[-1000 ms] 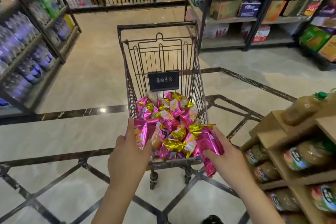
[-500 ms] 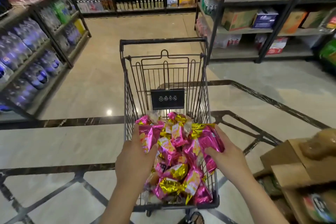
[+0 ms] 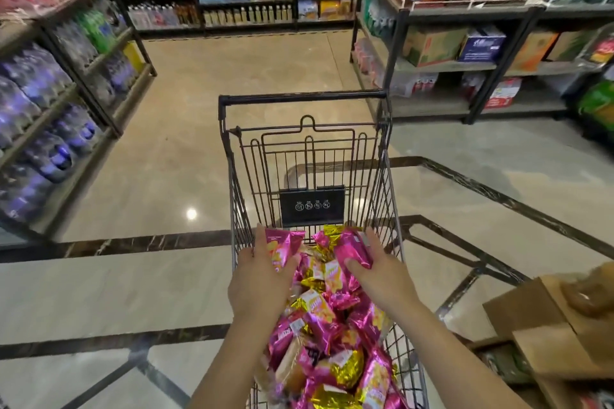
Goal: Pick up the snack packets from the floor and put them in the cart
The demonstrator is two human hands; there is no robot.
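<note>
Compared with half a second ago, both hands reach deeper into the cart [image 3: 382,163]. They were over the middle of the heap then and are now at its far end, just short of the black sign plate [image 3: 311,207] on the cart's far wall. A second ago they were only at the near rim. The view has also closed in over the basket, so the heap of snack packets [image 3: 319,312] now runs down to the bottom edge. The cardboard display [image 3: 531,329] on the right has slid into the lower corner.

The left hand [image 3: 262,282] shows its back to the camera. Its grip pinches a pink packet [image 3: 282,246], with the forefinger laid along the packet's left edge and the thumb curled round the lower part. The right hand [image 3: 382,276] mirrors it. Its grip is closed on a second packet [image 3: 352,247], the thumb pressed on the near face and the fingers wrapped behind.

Both packets are inside the wire walls, low over the heap, but I cannot tell whether they touch it. The forearms run in from the bottom of the view and converge slightly. Both wrists are above the pile, and tiled floor [image 3: 166,159] lies around the cart.
</note>
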